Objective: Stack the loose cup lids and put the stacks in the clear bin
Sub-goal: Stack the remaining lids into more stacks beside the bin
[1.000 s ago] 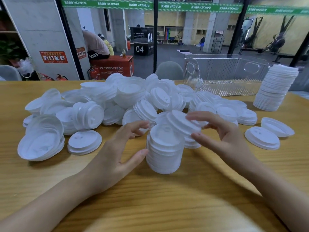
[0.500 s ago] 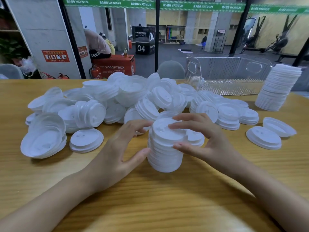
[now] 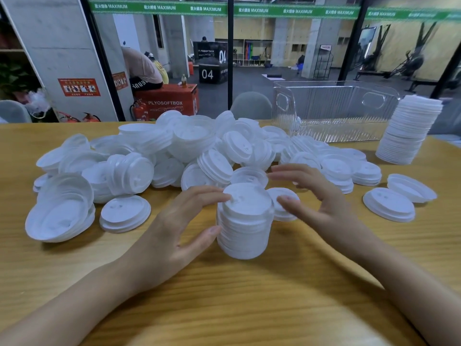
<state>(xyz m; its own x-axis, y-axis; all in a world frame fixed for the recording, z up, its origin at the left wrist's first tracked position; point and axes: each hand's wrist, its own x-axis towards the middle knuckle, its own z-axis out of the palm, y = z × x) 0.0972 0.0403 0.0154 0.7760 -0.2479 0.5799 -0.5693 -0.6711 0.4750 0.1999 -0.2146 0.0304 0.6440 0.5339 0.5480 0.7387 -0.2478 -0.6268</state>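
Stack (image 3: pixel 243 226) of white lids: stands upright on table (image 3: pixel 249 295), dead centre between both hands, long axis vertical, top lid seated flat.

Left hand (image 3: pixel 174 228): fingers nearly straight, forefinger tip on the stack's top rim, thumb tip against its side. It steadies, not clamps.

Right hand (image 3: pixel 321 198): spread and empty, apart from the stack, thumb hanging over a single lid (image 3: pixel 284 208) that lies just beside the stack's right flank.

Pile (image 3: pixel 189 143) of loose lids: beyond the hands, running left to right across the table, its nearest lids just behind the stack. Many lie tilted or upside down.

Bin (image 3: pixel 334 113): clear, ribbed, at the far right edge of the table, well apart from the stack and past the pile. It looks empty, though the clear walls make that hard to confirm.

Tall stack (image 3: pixel 409 131): stands on the table just right of the bin, not in it.

Judgement: the bin lies ahead and to the right, so the right hand is the nearer carrier. The stack must travel upright over or round the pile. A two-handed hold, top and side, would suit, since a column this tall may buckle if tipped.
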